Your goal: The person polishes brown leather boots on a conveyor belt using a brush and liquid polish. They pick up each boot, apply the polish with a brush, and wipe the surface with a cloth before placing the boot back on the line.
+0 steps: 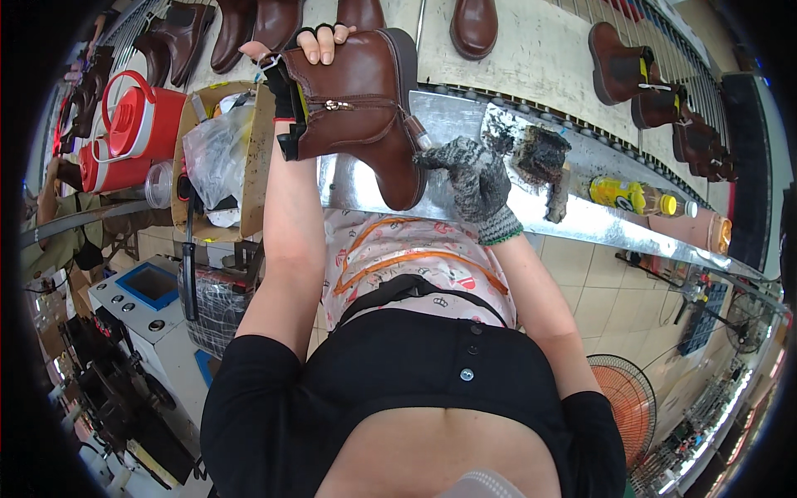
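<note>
A brown ankle boot (357, 108) with a side zip is held up sideways over the metal worktop, toe toward me and sole facing right. My left hand (320, 41) grips it, with fingers over the back of the shaft near the opening; the rest of that hand is hidden behind the boot. My right hand (473, 178), in a dirty grey knitted glove, is closed, with its fingertips at the sole edge near the toe. A small brownish piece (417, 129) sticks out by the sole just above those fingertips. Whatever the glove holds is hidden.
Right of the glove lie a blackened sponge-like block (541, 155) and a stained rag (558, 199). A yellow-capped bottle (623, 195) lies farther right. On the left stand a cardboard box (256, 158) and a red jug (133, 116). More brown boots (475, 29) line the conveyor.
</note>
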A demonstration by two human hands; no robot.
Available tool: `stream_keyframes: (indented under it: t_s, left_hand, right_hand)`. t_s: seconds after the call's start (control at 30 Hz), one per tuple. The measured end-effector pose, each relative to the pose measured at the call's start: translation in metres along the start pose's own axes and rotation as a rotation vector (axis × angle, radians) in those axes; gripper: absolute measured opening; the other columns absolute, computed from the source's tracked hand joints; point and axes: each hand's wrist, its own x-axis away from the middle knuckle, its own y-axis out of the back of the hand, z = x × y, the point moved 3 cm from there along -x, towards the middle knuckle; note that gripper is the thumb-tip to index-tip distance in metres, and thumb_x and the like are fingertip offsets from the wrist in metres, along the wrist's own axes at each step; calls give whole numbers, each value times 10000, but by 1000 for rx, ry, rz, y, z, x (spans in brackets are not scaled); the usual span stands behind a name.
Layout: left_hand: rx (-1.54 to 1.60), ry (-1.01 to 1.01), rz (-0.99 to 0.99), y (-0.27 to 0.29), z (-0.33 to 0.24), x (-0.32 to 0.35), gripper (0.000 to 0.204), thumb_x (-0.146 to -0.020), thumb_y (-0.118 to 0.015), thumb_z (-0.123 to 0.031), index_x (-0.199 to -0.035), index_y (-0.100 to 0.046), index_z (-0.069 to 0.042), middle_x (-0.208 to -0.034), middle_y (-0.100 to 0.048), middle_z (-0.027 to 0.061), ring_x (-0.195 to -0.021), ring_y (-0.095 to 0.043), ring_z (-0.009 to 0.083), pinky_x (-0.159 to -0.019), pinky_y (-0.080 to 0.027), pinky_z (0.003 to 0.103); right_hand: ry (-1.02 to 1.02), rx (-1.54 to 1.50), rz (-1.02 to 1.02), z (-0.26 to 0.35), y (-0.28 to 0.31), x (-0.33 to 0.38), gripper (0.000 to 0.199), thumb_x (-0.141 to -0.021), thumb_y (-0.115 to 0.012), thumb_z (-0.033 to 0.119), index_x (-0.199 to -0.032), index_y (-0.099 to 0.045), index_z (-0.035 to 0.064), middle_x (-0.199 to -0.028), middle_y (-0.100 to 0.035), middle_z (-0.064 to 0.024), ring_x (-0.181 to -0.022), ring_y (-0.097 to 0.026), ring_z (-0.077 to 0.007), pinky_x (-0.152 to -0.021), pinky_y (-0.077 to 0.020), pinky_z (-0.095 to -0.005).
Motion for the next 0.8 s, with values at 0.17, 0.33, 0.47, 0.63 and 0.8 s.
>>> stream_keyframes:
  t_s: [0.17, 0.33, 0.47, 0.63, 0.8]
  left_hand:
    - [-40, -21, -51, 9, -7, 2, 569, -858, -321, -599, -876, -535, -71, -806, -560, 59, -957, -501, 216, -937, -326, 351]
    - [-110, -39, -115, 15, -13, 4, 517, -863, -338, -541, -892, -536, -65, -812, -563, 59, -929, -511, 206, -894, -349, 338]
    - [-195, -50, -193, 19, -16, 8, 476, -867, -351, -495, -905, -537, -59, -817, -566, 59, -907, -520, 198, -860, -368, 327]
    - [-383, -58, -337, 30, -25, 13, 425, -872, -367, -438, -922, -538, -52, -824, -569, 58, -879, -530, 188, -818, -392, 315]
    - [-716, -3, -538, 46, -33, 19, 374, -877, -384, -381, -939, -539, -46, -830, -572, 58, -851, -540, 179, -775, -415, 302]
  right_hand:
    - [-106, -98, 28, -11, -7, 8, 474, -937, -300, 390, -963, -700, 136, -776, -614, -91, -728, -594, -231, -678, -460, -316]
    - [-180, -43, 111, -19, -2, 14, 380, -915, -386, 363, -948, -696, 145, -848, -643, -91, -763, -607, -260, -698, -461, -352]
    - [-152, 48, 172, -20, 8, 21, 181, -768, -583, 156, -912, -689, 131, -851, -650, -102, -750, -611, -285, -687, -472, -360]
    - [-399, -254, 200, -38, 8, 41, 196, -755, -613, 91, -933, -694, 102, -862, -673, -94, -766, -643, -239, -713, -491, -335]
    - [-421, -221, 108, -31, 20, 50, 189, -777, -625, 78, -956, -685, 80, -878, -687, -91, -761, -656, -173, -723, -504, -306]
